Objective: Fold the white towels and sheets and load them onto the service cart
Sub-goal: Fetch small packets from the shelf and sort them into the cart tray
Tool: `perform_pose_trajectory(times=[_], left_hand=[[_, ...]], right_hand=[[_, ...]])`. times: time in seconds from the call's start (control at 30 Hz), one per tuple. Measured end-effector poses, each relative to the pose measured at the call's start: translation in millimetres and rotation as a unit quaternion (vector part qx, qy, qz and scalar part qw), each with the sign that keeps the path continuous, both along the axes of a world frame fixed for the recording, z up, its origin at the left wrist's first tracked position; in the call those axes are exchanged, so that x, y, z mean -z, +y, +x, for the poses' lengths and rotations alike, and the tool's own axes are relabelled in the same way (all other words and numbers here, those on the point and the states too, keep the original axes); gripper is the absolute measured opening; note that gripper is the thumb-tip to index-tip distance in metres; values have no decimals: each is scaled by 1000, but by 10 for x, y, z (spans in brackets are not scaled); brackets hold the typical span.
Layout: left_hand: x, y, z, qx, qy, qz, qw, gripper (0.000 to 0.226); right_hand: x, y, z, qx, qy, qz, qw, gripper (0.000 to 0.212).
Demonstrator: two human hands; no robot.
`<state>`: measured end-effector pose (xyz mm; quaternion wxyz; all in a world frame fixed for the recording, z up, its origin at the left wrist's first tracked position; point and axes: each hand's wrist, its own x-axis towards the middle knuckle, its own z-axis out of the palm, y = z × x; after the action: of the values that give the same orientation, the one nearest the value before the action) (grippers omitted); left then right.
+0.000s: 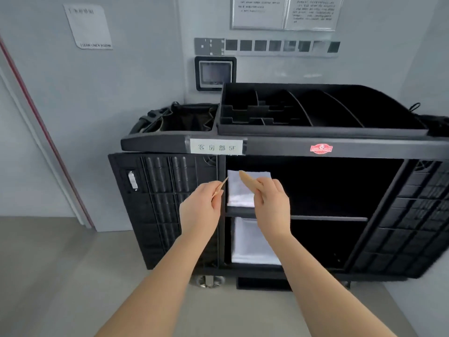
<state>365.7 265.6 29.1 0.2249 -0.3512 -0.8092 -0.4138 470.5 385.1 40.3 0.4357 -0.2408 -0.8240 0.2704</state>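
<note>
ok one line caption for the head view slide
Both bare hands reach toward folded white linen on the black service cart's upper shelf.

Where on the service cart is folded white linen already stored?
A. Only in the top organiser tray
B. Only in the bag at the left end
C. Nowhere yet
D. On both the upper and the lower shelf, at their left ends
D: one white stack sits on the upper shelf and another below it, both at the left of the service cart.

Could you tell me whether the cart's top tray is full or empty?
Empty: the tray shows only bare black dividers and compartments.
</note>
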Motion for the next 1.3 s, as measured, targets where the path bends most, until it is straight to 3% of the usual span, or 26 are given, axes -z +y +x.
perform_pose_trajectory(times=[0.17,0.3,0.7,0.87,0.97,1.3], left_hand=[[-303,549,-782,-5,23,7,1000,20],[-464,968,-1236,-1,33,16,999,22],[-935,2039,-2295,-40,106,88,990,20],[-938,2229,-2598,-62,112,95,987,20],[-920,2308,-2733,-60,118,90,987,20],[-888,2359,-3113,-32,123,87,988,20]], right_hand=[[-314,632,-746,-15,30,-44,998,9],[-478,1096,-1161,-30,45,-59,997,23],[-803,2568,-2253,-102,32,-1,994,26],[-858,2906,-2602,-153,-8,48,987,28],[-938,3005,-2775,-178,-79,76,978,29],[-1063,2939,-3191,-213,-217,199,932,13]])
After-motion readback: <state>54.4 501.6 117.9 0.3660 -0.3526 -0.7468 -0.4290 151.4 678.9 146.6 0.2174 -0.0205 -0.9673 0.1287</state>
